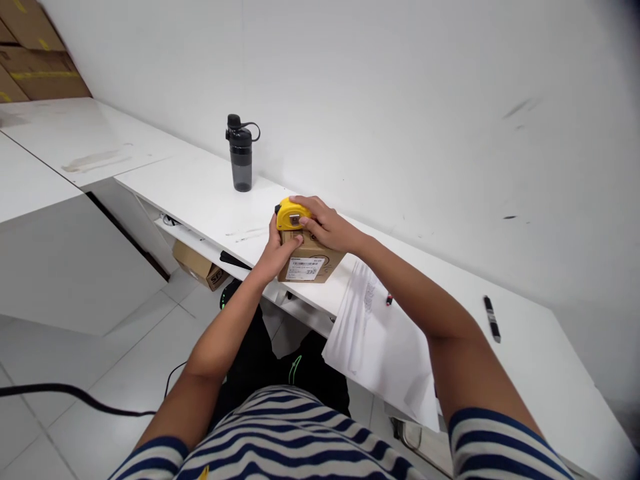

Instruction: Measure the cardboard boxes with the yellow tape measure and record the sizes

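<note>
A small brown cardboard box [327,265] with a white printed label [306,269] stands at the front edge of the white desk. On its top sits a yellow tape measure [285,215] with a black part at its left end. My right hand [323,223] grips the tape measure from the right, fingers over its top and thumb on its near side. With the thumb on the box's near top edge and the fingers along its left side, my left hand [277,252] holds the box. Its fingertips are partly hidden near the tape measure.
A dark water bottle [242,160] stands by the wall. White paper sheets [385,340] overhang the desk's front edge, and a black marker [491,319] lies to the right. Below the desk rests another cardboard box [197,263]. A black cable [75,395] crosses at lower left.
</note>
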A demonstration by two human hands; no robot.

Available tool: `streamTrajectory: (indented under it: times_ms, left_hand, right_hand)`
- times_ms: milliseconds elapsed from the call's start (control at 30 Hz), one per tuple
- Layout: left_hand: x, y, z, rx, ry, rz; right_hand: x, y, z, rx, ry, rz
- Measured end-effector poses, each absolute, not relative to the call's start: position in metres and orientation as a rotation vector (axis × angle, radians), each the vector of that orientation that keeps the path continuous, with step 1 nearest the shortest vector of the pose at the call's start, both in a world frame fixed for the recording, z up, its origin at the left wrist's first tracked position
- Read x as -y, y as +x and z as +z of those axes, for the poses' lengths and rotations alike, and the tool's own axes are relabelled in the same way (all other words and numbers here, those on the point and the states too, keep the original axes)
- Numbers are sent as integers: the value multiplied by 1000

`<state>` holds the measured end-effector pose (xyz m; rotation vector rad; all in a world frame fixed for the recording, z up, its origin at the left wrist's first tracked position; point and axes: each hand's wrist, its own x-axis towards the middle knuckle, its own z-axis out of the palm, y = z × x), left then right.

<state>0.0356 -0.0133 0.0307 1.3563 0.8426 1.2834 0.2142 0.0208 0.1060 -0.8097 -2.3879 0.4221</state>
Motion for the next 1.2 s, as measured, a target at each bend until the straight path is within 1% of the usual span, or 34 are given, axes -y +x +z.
streamTrajectory:
  times_ms: [200,367,500,600,700,933,1200]
  left_hand:
    - [11,41,25,-892,1363,1441]
    - [12,44,29,-1071,1497,1491]
    - [12,36,29,-1178,1627,1489]
    - [10,30,28,-1173,1686,1454]
    - [7,28,27,-1155,1718,1449]
    - [6,27,25,-1148,1818,1477]
    - [-1,29,19,-1196,1917,1474]
  right_hand:
    - [-13,222,108,2431,-857,333]
    - [9,266,110,2352,-972,318]
    - [31,313,108,2216,-1126,430]
    - [43,342,102,2072,-1211,544]
    - [49,359,96,1962,-1249,585]
    - [44,354,97,1950,-1250,570]
    - [18,308,103,2059,-1079,497]
